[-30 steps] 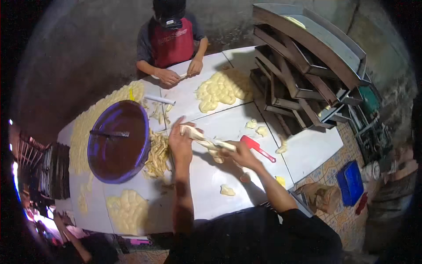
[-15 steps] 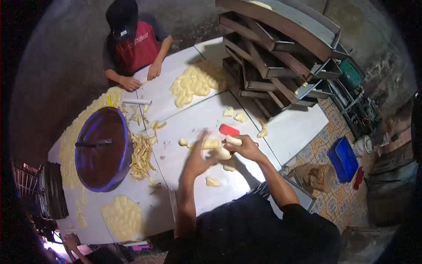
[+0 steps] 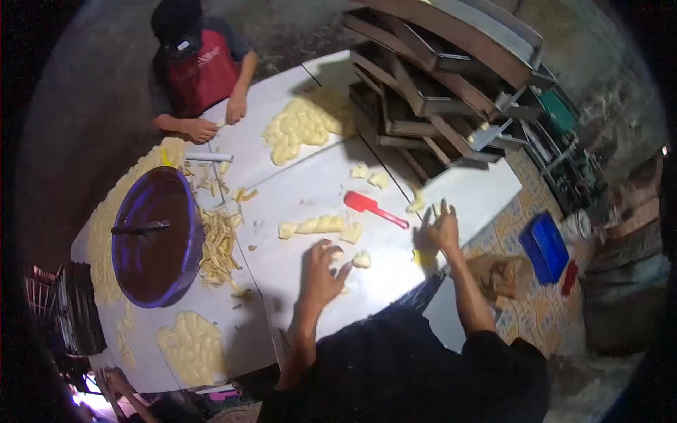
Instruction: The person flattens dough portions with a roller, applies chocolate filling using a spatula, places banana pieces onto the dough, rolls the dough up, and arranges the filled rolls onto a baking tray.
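Observation:
My left hand is low over the table, fingers and thumb curled around a small piece of pale dough. Just right of its thumb sits another dough lump. Ahead of it lies a long, lumpy strip of dough with a flatter piece at its right end. My right hand reaches to the table's right side with its fingers apart, a pale bit of dough at the fingertips. Between the hands and farther off rests a red spatula.
A purple tub of brown contents stands left, beside a heap of cut strips. Dough pieces cover parts of the table. Stacked metal trays rise at the far right. A co-worker handles something across the table.
My hands have moved apart: the right swung right and down to the table, away from the dough strip. My left hand came back toward me, lower. The red spatula is now fully visible.

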Tool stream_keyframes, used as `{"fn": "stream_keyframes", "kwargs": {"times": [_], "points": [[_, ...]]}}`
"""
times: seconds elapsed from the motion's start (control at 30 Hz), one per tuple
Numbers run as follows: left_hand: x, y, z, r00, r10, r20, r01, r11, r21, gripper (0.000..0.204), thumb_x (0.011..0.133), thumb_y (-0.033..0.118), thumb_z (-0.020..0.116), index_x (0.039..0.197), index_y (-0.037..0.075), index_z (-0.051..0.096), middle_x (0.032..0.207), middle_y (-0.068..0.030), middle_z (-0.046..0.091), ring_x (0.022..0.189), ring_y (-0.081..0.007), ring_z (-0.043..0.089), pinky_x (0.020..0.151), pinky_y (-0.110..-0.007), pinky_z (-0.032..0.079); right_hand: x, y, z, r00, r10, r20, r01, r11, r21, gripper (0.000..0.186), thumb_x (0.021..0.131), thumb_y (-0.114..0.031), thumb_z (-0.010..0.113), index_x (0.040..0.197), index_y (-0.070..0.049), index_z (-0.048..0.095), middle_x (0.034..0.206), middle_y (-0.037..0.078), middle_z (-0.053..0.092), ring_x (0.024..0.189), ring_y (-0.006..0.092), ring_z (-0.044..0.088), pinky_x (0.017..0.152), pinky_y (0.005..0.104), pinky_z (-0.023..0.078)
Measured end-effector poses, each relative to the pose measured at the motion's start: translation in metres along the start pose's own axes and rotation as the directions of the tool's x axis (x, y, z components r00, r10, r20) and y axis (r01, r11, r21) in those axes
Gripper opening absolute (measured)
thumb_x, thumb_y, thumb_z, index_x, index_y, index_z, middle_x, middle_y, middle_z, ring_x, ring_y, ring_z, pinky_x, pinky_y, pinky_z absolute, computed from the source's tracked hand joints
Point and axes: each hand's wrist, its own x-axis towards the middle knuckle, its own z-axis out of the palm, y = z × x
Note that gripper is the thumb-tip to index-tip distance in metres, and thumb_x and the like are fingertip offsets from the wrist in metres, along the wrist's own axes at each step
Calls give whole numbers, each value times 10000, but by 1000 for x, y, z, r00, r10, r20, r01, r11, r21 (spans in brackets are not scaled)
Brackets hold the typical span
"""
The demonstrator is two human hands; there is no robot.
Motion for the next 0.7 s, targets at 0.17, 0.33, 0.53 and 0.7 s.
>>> {"fn": "stream_keyframes", "kwargs": {"times": [0.17,0.33,0.53,0.7], "points": [[5,26,7,984,114,-135,-123,990,-63,212,860,100,753,1030,38,643,1207,-165,585,1078,-318,592,871,-405,530,7,-175,3,944,-304,131,170,785,596,530,813,-237,735,1254,42,646,1150,252,682,1089,422,652,967,479,513],[7,-5,-15,900,-435,-8,432,895,-110,191,984,170,615,868,19,632,772,-120,644,743,-186,618,729,-332,491,-10,-242,80,855,-467,224,389,865,317,332,782,-139,649,1075,18,670,990,245,705,949,437,670,859,491,529],[21,-14,-25,936,-326,-134,305,940,-155,441,837,112,747,1261,56,639,846,-179,713,804,-320,704,811,-432,553,-28,-276,-7,751,-545,372,131,676,726,293,777,-128,748,1015,32,688,901,221,670,848,383,656,749,430,528],[29,-39,-7,955,-271,-119,294,918,267,248,893,153,635,1132,106,684,935,-187,724,860,-399,701,727,-499,547,-30,-245,-60,846,-533,-4,370,583,723,193,789,-4,705,980,-5,724,927,134,623,821,262,626,722,358,522]]}}
